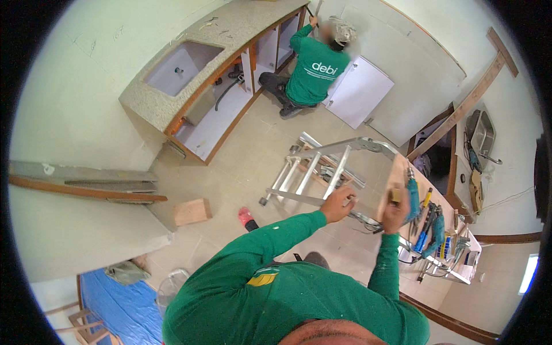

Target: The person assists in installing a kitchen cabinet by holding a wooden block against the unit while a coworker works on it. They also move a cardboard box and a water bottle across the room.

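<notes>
Landmark: wood-edged, open-fronted kitchen base cabinet [198, 141], speckled stone countertop [241, 26] with rectangular sink opening. Pale wall [69, 86] behind it. Beige tiled floor [270, 135] before it. White door panel [368, 86] near its far end. Across the floor from it: second open cabinet [441, 158]; farther off, bright window-like patch [528, 273].

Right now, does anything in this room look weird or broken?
Yes: the speckled counter at upper left has a rectangular hole with no sink in it, and the cabinet below stands open, a dark hose showing inside. It looks unfinished rather than broken.
</notes>
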Demonstrator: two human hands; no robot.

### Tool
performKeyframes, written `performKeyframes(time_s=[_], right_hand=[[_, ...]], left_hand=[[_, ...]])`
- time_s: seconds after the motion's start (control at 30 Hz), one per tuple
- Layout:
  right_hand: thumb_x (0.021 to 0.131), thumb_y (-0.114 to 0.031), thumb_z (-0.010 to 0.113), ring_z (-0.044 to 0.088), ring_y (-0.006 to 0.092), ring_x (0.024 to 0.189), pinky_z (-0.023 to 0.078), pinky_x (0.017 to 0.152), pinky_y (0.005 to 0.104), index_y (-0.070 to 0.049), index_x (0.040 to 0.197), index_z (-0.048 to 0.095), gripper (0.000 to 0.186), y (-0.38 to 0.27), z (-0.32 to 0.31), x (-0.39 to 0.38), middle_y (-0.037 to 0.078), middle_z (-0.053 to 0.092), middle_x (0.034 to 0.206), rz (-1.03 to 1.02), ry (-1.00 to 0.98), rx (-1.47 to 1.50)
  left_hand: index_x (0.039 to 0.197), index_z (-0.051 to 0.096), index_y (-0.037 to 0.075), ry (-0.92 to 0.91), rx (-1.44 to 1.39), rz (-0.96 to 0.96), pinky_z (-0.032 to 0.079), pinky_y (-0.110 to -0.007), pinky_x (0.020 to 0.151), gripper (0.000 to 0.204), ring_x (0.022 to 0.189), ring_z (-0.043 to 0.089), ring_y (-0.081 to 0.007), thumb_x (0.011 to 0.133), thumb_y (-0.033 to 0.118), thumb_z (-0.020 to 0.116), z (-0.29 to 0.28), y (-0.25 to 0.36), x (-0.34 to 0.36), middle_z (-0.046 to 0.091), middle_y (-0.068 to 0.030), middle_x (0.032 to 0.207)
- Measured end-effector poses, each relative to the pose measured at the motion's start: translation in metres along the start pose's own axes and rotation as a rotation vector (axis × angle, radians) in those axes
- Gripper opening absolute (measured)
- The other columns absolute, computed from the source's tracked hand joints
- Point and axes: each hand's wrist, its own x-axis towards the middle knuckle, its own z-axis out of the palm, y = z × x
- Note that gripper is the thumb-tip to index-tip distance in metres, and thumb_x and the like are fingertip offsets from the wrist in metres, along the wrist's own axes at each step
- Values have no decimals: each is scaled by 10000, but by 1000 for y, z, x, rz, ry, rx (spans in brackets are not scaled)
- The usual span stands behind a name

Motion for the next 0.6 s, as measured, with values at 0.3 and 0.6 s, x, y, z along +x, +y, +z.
performKeyframes(time_s=[0.3,0.6], right_hand=[[817,-92,708,597,372,834,481,730,485,-79,1079,638,271,-44,195,-39,148,582,850,-67,-612,-121],[839,-100,677,563,417,959,477,837,513,-14,1000,626,189,-40,358,-27,217,578,973,-18,-712,-60]], left_hand=[[1001,623,39,655,708,-107,451,-458,995,222,1096,582,-377,790,38,690,-408,-133,-23,627,-176,1091],[1284,581,43,638,1272,-247,292,-565,1126,495,1355,419,-403,842,223,711,-647,-129,49,471,-225,1429]])
